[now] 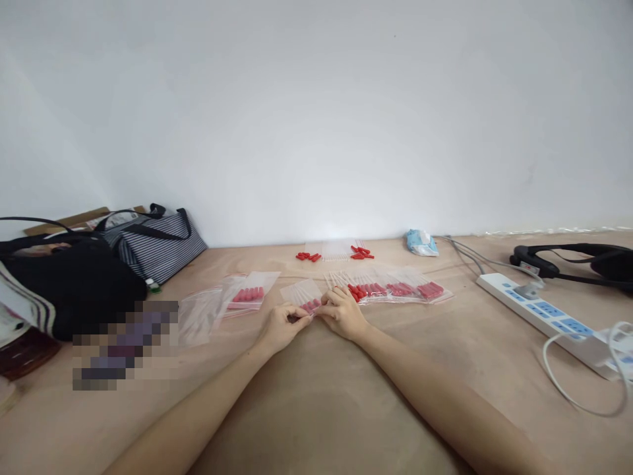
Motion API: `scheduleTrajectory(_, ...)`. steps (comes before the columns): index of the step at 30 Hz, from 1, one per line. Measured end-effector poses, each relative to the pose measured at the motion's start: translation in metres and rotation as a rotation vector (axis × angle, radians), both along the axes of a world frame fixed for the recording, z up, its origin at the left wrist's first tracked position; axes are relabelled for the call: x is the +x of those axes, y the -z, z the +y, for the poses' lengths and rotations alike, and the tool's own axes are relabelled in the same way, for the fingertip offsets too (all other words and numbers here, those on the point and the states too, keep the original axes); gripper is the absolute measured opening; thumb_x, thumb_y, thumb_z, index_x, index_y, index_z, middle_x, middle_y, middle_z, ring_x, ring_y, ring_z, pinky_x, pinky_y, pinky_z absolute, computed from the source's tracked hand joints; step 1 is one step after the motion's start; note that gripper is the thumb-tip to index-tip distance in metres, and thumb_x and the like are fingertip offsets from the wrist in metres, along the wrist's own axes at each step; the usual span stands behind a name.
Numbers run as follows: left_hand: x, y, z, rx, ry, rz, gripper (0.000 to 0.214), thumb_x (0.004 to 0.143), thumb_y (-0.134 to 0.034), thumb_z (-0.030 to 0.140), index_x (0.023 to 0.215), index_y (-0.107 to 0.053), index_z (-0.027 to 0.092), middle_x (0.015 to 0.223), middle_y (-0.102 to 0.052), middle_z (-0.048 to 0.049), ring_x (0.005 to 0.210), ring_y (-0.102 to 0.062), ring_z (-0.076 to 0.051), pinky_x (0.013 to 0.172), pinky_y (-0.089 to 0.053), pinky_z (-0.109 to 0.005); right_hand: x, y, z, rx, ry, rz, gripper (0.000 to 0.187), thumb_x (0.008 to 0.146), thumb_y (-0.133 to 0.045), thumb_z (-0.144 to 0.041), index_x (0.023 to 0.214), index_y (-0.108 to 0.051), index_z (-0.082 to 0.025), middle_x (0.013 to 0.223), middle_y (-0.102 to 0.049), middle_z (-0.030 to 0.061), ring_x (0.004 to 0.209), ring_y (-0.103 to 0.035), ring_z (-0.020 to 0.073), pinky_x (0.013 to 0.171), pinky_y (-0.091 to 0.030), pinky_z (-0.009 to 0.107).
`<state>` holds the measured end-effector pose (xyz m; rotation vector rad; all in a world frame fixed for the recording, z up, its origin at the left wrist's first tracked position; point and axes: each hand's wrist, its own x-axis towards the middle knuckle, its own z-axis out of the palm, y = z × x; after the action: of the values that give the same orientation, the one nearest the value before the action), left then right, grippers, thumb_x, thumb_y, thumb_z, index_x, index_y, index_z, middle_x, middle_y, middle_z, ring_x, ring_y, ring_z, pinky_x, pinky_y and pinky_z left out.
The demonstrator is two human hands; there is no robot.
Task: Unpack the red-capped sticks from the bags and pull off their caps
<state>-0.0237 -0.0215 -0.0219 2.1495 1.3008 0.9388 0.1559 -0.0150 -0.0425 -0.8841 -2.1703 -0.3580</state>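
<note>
My left hand (281, 326) and my right hand (341, 313) meet over a small clear zip bag (305, 295) with red-tipped sticks inside. Both pinch its near edge, fingers closed. The bag lies flat on the tan table (316, 396). To the right lies a row of filled bags (395, 289) with red tips. On the left another filled bag (250, 293) rests on empty clear bags (200, 315). Loose red caps (361, 252) and white sticks (336, 249) sit further back by the wall.
A black bag (69, 284) and a striped bag (155, 245) stand at the left. A white power strip (548, 318) with a cord, a black headset (578, 260) and a blue tissue pack (421, 242) lie at the right.
</note>
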Motion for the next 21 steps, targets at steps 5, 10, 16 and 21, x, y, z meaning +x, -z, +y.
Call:
scheduleTrajectory(5,0.000,-0.001,0.001,0.159,0.082,0.052,0.015,0.077,-0.052,0.023,0.077,-0.067,0.019,0.092,-0.064,-0.0057,0.086,-0.059,-0.018,0.077,-0.047,-0.032,-0.002,-0.002,-0.005,-0.062,-0.041,-0.037,0.019,0.082,-0.049,-0.019,0.079,-0.066,-0.024,0.078,-0.056,0.0030,0.073,-0.043,0.0141,0.067,-0.025,0.030)
scheduleTrajectory(10,0.003,0.003,0.000,0.254,0.169,0.078,0.016,0.080,-0.043,0.016,0.071,-0.057,0.016,0.089,-0.061,-0.0067,0.087,-0.058,-0.017,0.078,-0.047,-0.032,-0.008,-0.003,-0.013,-0.207,-0.025,-0.017,0.017,0.083,-0.049,-0.022,0.075,-0.064,-0.021,0.079,-0.055,0.0026,0.077,-0.045,0.0135,0.067,-0.026,0.028)
scheduleTrajectory(16,0.003,0.012,0.000,0.228,0.012,0.104,0.016,0.084,-0.032,0.021,0.075,-0.044,0.018,0.083,-0.060,-0.0078,0.078,-0.059,-0.018,0.069,-0.048,-0.034,-0.016,-0.005,-0.021,-0.286,-0.008,-0.043,0.012,0.079,-0.052,-0.019,0.072,-0.062,-0.021,0.082,-0.056,0.0016,0.081,-0.045,0.0148,0.069,-0.025,0.031)
scheduleTrajectory(21,-0.007,0.006,0.004,0.153,0.002,0.077,0.022,0.087,-0.027,0.027,0.090,-0.046,0.017,0.103,-0.060,-0.0096,0.102,-0.054,-0.019,0.084,-0.044,-0.036,-0.010,-0.010,-0.029,-0.347,-0.146,-0.028,0.011,0.077,-0.048,-0.012,0.075,-0.057,-0.018,0.089,-0.055,0.0039,0.084,-0.046,0.0146,0.072,-0.033,0.028)
